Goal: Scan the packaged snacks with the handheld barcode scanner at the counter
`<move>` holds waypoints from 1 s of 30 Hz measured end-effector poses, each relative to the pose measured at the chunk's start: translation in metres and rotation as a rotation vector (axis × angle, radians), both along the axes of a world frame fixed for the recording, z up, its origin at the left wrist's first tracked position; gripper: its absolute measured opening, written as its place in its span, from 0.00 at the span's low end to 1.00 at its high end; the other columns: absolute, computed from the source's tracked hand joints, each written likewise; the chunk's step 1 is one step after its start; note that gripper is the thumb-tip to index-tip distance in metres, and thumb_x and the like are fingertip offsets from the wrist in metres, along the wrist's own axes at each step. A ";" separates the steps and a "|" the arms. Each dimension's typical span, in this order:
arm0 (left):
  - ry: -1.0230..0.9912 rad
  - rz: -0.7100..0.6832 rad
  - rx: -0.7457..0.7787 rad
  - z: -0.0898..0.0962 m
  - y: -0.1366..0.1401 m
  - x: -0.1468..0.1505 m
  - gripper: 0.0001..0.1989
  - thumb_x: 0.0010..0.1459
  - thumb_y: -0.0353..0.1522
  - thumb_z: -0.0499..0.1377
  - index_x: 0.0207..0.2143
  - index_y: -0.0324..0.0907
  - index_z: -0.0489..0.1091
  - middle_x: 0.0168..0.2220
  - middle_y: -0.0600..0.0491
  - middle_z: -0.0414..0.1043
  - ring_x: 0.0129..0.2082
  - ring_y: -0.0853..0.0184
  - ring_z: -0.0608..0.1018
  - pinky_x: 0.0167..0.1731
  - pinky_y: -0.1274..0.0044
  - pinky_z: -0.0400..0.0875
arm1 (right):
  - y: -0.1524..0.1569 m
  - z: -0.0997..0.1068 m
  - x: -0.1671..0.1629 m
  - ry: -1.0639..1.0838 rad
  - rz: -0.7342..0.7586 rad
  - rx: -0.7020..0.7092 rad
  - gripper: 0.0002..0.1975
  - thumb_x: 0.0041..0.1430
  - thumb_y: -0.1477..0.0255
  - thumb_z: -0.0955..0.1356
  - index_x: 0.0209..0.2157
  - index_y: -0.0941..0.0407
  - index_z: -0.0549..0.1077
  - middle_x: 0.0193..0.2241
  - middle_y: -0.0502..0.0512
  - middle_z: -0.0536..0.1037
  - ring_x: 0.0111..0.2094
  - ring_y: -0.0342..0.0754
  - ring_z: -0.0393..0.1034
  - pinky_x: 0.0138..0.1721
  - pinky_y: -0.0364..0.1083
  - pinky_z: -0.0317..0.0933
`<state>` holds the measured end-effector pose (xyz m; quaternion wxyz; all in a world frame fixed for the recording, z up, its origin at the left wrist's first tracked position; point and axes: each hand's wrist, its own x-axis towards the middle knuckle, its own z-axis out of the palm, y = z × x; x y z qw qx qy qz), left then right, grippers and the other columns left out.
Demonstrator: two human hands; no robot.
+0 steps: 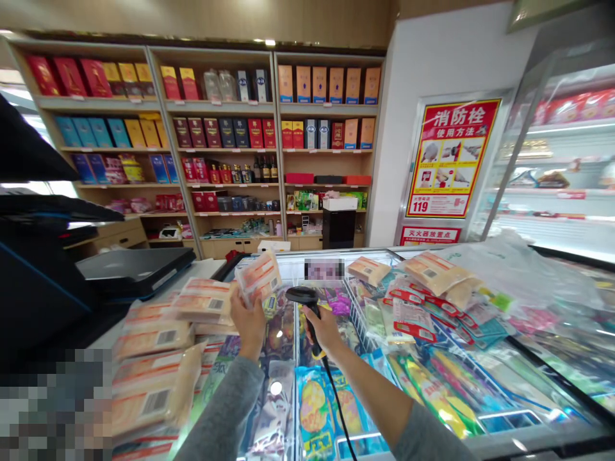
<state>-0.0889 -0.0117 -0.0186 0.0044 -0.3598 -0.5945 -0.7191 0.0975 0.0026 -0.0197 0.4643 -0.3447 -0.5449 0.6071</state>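
Just left of the barcode scanner [302, 295], our left hand [247, 320] is pinching a plastic-wrapped packet [258, 275]; our right hand [324, 331] is gripping the scanner's handle [316, 346]. For a clean read, we should be presenting the barcode [274, 283] flat and uncovered.

Beyond the hands [248, 320], tall pale-wood shelving [202, 109] fills the far wall, its rows lined with boxes [353, 84] and bottles [266, 168], low drawers [119, 241] beneath. Tan panelling [202, 19] runs above it, a small light [270, 43] glowing along the lower edge. Ahead and right of the hands, I see a white wall [408, 64] bearing a framed red-and-yellow fire-hydrant poster [452, 157]; farther right stands a brightly lit, blurred display cabinet [567, 132].
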 end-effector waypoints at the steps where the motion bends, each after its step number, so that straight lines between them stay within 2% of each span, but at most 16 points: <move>1: 0.061 0.043 -0.020 0.004 -0.004 -0.002 0.32 0.59 0.35 0.60 0.64 0.42 0.57 0.58 0.41 0.72 0.57 0.53 0.76 0.58 0.60 0.70 | 0.000 0.001 -0.008 0.012 0.000 -0.022 0.22 0.52 0.49 0.71 0.27 0.53 0.65 0.13 0.42 0.66 0.11 0.40 0.57 0.13 0.41 0.51; 4: 0.291 0.133 -0.090 0.010 -0.012 -0.008 0.33 0.62 0.32 0.55 0.68 0.42 0.54 0.63 0.39 0.68 0.62 0.51 0.72 0.60 0.56 0.68 | -0.001 0.004 -0.031 0.052 -0.001 -0.079 0.22 0.52 0.50 0.72 0.27 0.53 0.65 0.13 0.43 0.66 0.11 0.40 0.58 0.12 0.41 0.52; 8: 0.597 0.210 -0.274 0.009 -0.019 -0.008 0.27 0.64 0.27 0.50 0.65 0.37 0.64 0.68 0.34 0.61 0.69 0.45 0.61 0.67 0.49 0.56 | 0.000 0.002 -0.058 0.095 -0.021 -0.138 0.22 0.54 0.51 0.71 0.25 0.54 0.65 0.13 0.42 0.66 0.11 0.40 0.58 0.11 0.41 0.52; 11: 0.688 0.309 -0.395 0.006 -0.022 -0.004 0.24 0.64 0.27 0.51 0.61 0.36 0.71 0.70 0.32 0.56 0.72 0.41 0.54 0.67 0.43 0.46 | 0.002 -0.001 -0.069 0.098 -0.043 -0.143 0.22 0.55 0.51 0.71 0.24 0.54 0.65 0.12 0.43 0.65 0.10 0.40 0.58 0.10 0.40 0.52; 15: 0.729 0.350 -0.436 0.005 -0.024 0.000 0.22 0.63 0.29 0.53 0.58 0.37 0.73 0.70 0.34 0.56 0.73 0.41 0.50 0.66 0.39 0.41 | 0.002 -0.001 -0.068 0.093 -0.036 -0.132 0.21 0.54 0.51 0.72 0.26 0.54 0.67 0.13 0.42 0.66 0.10 0.40 0.58 0.11 0.40 0.52; 19: 0.749 0.333 -0.479 0.005 -0.023 0.000 0.19 0.64 0.32 0.53 0.53 0.35 0.74 0.68 0.31 0.59 0.72 0.41 0.53 0.66 0.39 0.38 | -0.001 0.005 -0.052 0.067 -0.052 -0.130 0.22 0.53 0.51 0.72 0.26 0.54 0.66 0.13 0.42 0.67 0.11 0.40 0.59 0.11 0.40 0.53; 22: 0.756 0.321 -0.519 0.006 -0.022 0.001 0.16 0.64 0.32 0.54 0.50 0.37 0.75 0.67 0.33 0.62 0.71 0.43 0.56 0.66 0.39 0.36 | -0.002 0.009 -0.033 0.071 -0.076 -0.129 0.23 0.51 0.50 0.73 0.25 0.54 0.65 0.13 0.42 0.67 0.11 0.39 0.59 0.12 0.40 0.53; 25: 0.794 0.323 -0.521 0.007 -0.023 0.008 0.16 0.64 0.32 0.54 0.51 0.38 0.74 0.68 0.35 0.61 0.71 0.44 0.56 0.66 0.40 0.36 | -0.001 0.016 -0.006 0.102 -0.107 -0.125 0.24 0.48 0.49 0.73 0.26 0.53 0.65 0.14 0.42 0.67 0.12 0.39 0.59 0.12 0.40 0.53; 27: 0.853 0.285 -0.503 0.008 -0.021 0.018 0.16 0.64 0.32 0.54 0.51 0.39 0.74 0.69 0.35 0.60 0.71 0.45 0.57 0.66 0.41 0.40 | 0.000 0.022 0.016 0.125 -0.138 -0.110 0.24 0.46 0.48 0.73 0.26 0.53 0.65 0.14 0.42 0.67 0.12 0.40 0.59 0.12 0.40 0.53; 30: 0.920 0.137 -0.460 0.009 -0.010 0.044 0.15 0.61 0.31 0.56 0.49 0.40 0.75 0.65 0.36 0.64 0.68 0.46 0.62 0.66 0.47 0.52 | 0.005 0.030 0.059 0.123 -0.204 -0.060 0.26 0.45 0.46 0.73 0.26 0.53 0.65 0.13 0.43 0.67 0.12 0.41 0.59 0.12 0.41 0.53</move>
